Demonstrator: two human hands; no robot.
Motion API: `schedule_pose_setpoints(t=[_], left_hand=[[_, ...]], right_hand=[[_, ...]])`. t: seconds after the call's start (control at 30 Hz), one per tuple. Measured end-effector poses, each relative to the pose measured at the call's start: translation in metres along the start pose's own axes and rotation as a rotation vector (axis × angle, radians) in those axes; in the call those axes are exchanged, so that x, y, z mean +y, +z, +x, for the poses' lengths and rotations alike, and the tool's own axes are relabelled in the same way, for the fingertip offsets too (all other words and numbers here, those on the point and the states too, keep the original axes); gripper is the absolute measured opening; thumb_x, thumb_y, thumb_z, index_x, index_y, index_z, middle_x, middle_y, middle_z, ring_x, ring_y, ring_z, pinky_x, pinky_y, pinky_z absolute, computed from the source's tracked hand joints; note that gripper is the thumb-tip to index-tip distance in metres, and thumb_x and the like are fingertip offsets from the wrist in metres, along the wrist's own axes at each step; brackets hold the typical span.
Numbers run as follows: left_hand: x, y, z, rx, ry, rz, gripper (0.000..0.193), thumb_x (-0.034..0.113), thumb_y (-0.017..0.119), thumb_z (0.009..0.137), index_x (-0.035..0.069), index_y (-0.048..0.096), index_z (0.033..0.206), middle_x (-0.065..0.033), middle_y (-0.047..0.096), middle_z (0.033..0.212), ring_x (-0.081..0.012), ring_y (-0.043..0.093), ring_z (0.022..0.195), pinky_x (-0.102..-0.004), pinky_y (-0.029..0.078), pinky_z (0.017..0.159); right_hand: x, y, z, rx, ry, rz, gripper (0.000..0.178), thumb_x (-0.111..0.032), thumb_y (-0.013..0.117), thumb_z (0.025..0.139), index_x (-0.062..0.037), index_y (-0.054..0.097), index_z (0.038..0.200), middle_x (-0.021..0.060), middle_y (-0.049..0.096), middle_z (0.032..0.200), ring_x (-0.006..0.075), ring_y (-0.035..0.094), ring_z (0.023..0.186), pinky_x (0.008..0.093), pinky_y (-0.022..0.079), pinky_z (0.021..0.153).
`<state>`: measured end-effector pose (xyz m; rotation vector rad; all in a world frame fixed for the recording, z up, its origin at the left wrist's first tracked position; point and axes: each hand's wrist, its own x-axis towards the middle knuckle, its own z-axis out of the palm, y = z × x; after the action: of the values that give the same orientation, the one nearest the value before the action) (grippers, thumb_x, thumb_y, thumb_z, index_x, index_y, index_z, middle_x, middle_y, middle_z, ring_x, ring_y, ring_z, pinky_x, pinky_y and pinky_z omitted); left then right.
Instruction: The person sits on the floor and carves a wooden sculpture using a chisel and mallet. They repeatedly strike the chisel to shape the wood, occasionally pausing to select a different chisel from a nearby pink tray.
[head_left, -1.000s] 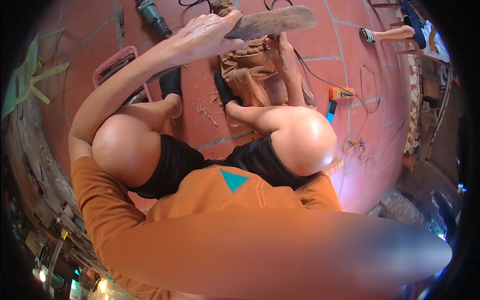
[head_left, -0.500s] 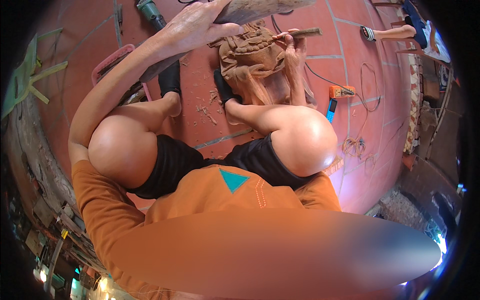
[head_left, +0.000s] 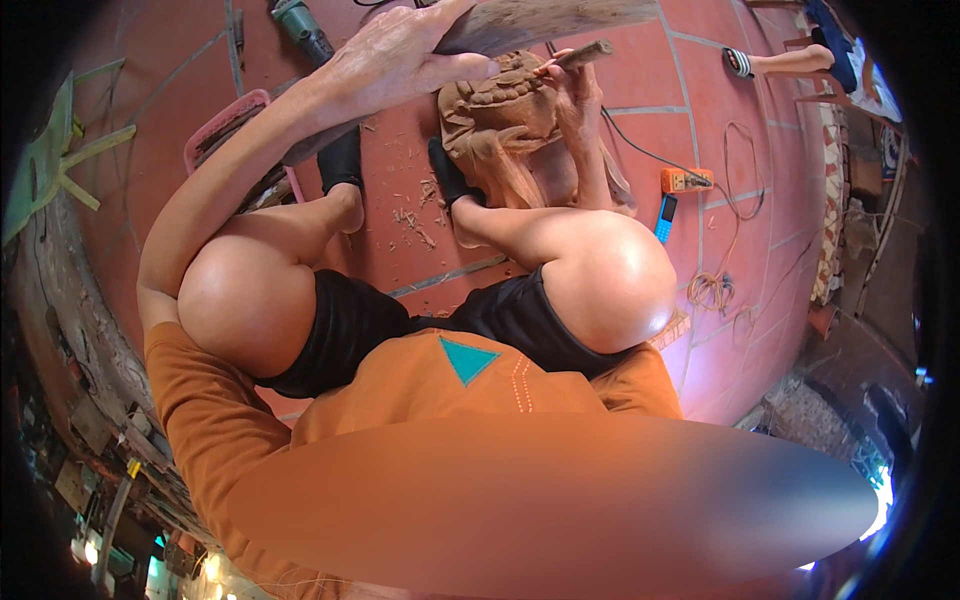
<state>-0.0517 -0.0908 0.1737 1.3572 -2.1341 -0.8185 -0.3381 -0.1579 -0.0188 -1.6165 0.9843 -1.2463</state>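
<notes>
My left hand (head_left: 400, 60) grips a long, thick wooden mallet (head_left: 560, 22) whose broad end reaches out to the right, above the carving. Its other end shows beneath my left forearm. In my right hand (head_left: 580, 100) is a chisel (head_left: 588, 53), its wooden handle pointing up and right. The chisel's tip is hidden behind my fingers, close to the carved surface. A brown wooden carving (head_left: 510, 130), with rounded beads and fold-like relief, stands on the floor by my right foot. The mallet and chisel handle look near each other; I cannot tell whether they touch.
Wood shavings (head_left: 415, 225) lie on the red tiled floor (head_left: 400, 262). A pink basket (head_left: 215, 128) and a green power tool (head_left: 300, 28) are at the left. Rightward are an orange socket block (head_left: 686, 180), a blue phone (head_left: 665, 218) and a coiled cord (head_left: 712, 292). Another person's leg (head_left: 790, 64) is farther right.
My right hand and the chisel have shifted left, and the handle tilts up more. The mallet's broad end has moved a little to the right with my left hand.
</notes>
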Motion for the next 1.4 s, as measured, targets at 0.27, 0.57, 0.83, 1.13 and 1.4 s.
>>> schedule_pose_setpoints(t=[0.27,0.57,0.83,1.13,1.4], left_hand=[[-0.01,0.02,0.002,-0.098,-0.002,0.219,0.055,0.038,0.07,0.096,0.001,0.051,0.133,-0.0239,0.069,0.083,-0.039,0.072,0.077,-0.0473,0.055,0.073],[-0.003,0.017,0.004,0.048,0.042,0.085,0.056,0.047,0.069,0.093,0.003,0.055,0.125,-0.0282,0.069,0.086,-0.0457,0.07,0.089,-0.0524,0.054,0.078],[-0.008,0.005,-0.003,-0.039,-0.09,0.076,0.054,0.042,0.07,0.095,0.002,0.056,0.127,-0.0268,0.068,0.089,-0.0386,0.071,0.084,-0.0469,0.054,0.078],[-0.022,0.009,-0.003,0.027,-0.004,0.004,0.054,0.044,0.07,0.096,0.003,0.058,0.129,-0.02,0.07,0.091,-0.0282,0.071,0.085,-0.0429,0.054,0.081],[-0.03,0.015,-0.005,-0.069,-0.096,0.01,0.057,0.046,0.071,0.096,0.002,0.058,0.131,-0.0193,0.071,0.096,-0.0251,0.07,0.089,-0.0414,0.055,0.083]], right_hand=[[-0.012,0.007,-0.005,0.033,-0.176,-0.498,0.025,-0.013,0.075,0.094,-0.0087,0.056,0.11,0.0125,0.073,0.084,0.0279,0.072,0.074,0.0377,0.053,0.063],[0.0,0.003,-0.005,0.029,-0.171,-0.423,0.031,-0.007,0.076,0.092,-0.0088,0.056,0.116,0.0109,0.072,0.084,0.0254,0.072,0.075,0.0361,0.054,0.067],[-0.017,-0.005,-0.014,0.275,0.091,0.227,0.025,-0.009,0.07,0.099,-0.0052,0.056,0.12,0.009,0.071,0.094,0.0183,0.073,0.087,0.0323,0.062,0.078],[-0.02,-0.011,0.003,0.318,0.149,0.189,0.029,-0.012,0.068,0.101,-0.0057,0.053,0.125,0.0088,0.07,0.092,0.0184,0.073,0.088,0.0315,0.063,0.077],[-0.004,-0.008,0.001,0.207,0.105,0.152,0.028,-0.01,0.069,0.1,-0.0079,0.055,0.124,0.0064,0.071,0.092,0.0149,0.073,0.086,0.029,0.061,0.074]])
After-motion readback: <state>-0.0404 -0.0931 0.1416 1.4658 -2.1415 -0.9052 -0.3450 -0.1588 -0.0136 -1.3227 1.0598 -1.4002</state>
